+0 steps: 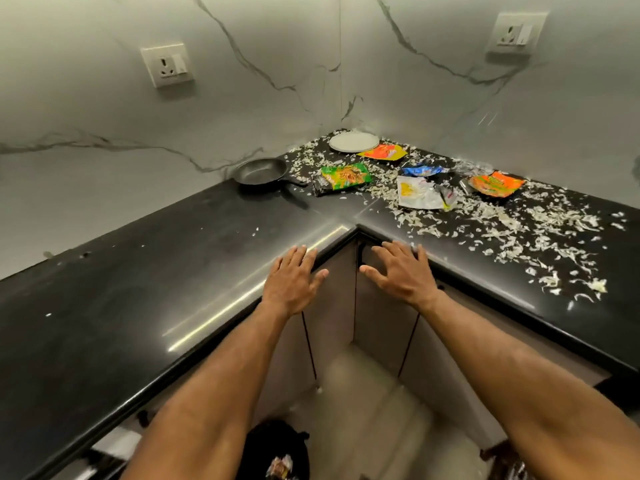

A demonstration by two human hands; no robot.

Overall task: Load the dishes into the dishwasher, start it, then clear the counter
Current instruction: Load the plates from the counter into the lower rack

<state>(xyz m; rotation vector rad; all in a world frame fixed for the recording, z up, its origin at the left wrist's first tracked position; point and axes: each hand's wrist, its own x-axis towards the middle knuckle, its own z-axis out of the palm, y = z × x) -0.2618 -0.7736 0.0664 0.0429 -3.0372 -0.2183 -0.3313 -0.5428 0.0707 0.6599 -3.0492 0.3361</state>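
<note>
At the black worktop's (138, 271) inner corner, left hand (294, 282) and right hand (401, 271) rest empty, fingers spread. Recommend lifting black frying pan (259, 171) and white round plate (353, 142) first, level.

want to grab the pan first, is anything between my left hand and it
Nothing visible. The left hand is at the counter's inner corner edge, and the black counter from there to the frying pan is bare. The wrappers and scraps lie to the pan's right.
</note>
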